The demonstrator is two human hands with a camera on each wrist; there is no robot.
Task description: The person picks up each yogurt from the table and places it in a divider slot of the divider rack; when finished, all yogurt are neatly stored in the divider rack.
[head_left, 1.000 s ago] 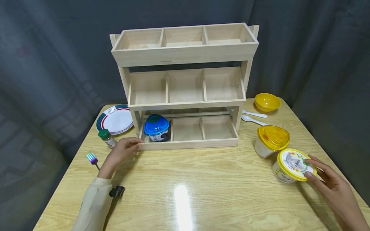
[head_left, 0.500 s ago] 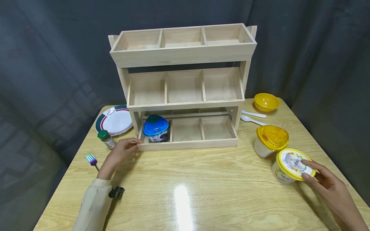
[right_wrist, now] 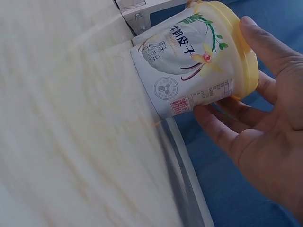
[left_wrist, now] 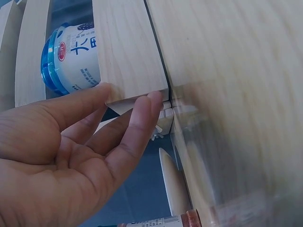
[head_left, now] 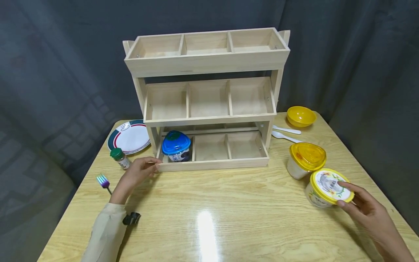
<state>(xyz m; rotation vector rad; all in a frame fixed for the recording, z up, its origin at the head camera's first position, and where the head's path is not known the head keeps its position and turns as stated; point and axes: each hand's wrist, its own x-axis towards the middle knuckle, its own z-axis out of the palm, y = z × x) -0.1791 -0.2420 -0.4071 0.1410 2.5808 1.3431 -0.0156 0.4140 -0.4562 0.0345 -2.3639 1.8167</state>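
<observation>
My left hand (head_left: pixel 137 174) is at the front left corner of a three-tier wooden rack (head_left: pixel 209 166), thumb at the top edge and fingertips at the corner of the lowest tray. A blue-lidded yogurt tub (head_left: pixel 176 143) sits in that tray's left compartment; its printed side also shows in the left wrist view. On the right, my right hand (head_left: pixel 368 211) holds a yellow-lidded yogurt tub (head_left: pixel 328 187). Its thumb lies at the lid's rim and the other fingers reach round the side. Close behind this tub stands another tub with an orange-yellow lid (head_left: pixel 307 156).
A yellow bowl (head_left: pixel 301 116) and two white spoons (head_left: pixel 286 136) lie back right. To the left are a plate (head_left: pixel 132 136), a green-capped shaker bottle (head_left: pixel 120 158) and an iridescent fork (head_left: pixel 104 181). Dark curtains (head_left: pixel 49 72) surround the table (head_left: pixel 163 218).
The right hand and the yellow-lidded yogurt tub have shifted slightly left. The left hand stays at the rack's corner; the whole head view has drifted a little.
</observation>
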